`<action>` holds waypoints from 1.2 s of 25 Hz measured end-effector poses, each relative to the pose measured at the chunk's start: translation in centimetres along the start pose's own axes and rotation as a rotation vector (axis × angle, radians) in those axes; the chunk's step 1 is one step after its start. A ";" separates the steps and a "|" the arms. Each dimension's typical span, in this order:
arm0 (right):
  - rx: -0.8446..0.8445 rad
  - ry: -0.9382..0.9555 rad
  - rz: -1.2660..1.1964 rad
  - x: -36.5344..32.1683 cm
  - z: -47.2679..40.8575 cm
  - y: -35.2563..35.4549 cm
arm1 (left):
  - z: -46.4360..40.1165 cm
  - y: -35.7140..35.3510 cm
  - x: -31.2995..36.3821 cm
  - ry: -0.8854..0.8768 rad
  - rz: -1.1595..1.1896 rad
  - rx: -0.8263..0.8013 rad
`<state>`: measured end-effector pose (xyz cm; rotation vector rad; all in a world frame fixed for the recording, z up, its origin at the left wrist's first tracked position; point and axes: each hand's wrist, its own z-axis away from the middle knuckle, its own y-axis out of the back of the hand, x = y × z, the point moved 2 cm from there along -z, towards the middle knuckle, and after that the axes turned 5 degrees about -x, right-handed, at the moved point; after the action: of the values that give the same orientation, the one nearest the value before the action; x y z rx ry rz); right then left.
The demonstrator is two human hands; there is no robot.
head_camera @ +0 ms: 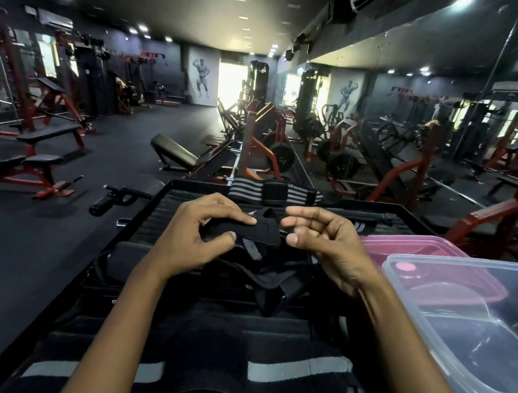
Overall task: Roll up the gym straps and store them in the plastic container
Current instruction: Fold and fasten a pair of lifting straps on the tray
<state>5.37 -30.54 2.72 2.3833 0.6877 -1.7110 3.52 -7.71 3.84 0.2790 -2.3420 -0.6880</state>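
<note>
My left hand [201, 228] pinches a black gym strap [263, 229] between thumb and fingers, holding it above a black ribbed platform [157, 216]. Its loose end hangs down into a heap of black straps [267, 275]. My right hand [327, 240] hovers just right of the strap, fingers loosely curled, holding nothing. A clear plastic container [474, 347] stands open at the right, with nothing inside. A black strap with grey stripes [271, 191] lies at the platform's far edge. Another striped strap [291, 370] lies near me.
A pink lid [414, 248] lies behind and under the clear container. Weight benches [46, 137] stand on the dark floor to the left. Plate-loaded red machines [270, 145] and a mirror wall [456, 122] are ahead and to the right.
</note>
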 end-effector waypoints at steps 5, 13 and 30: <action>0.069 -0.016 0.197 0.0 -0.1 0.4 | 0.0 0.0 -0.3 0.021 -0.023 0.006; 0.055 -0.203 0.311 -0.2 0.3 0.0 | -0.1 -0.1 -0.1 0.052 -0.012 0.010; -0.008 -0.150 0.126 0.4 0.3 0.1 | -0.1 -0.6 -0.2 0.041 0.027 0.023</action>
<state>5.23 -30.62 2.21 2.2131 0.5104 -1.8071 3.75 -8.20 3.48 0.2686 -2.3119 -0.6369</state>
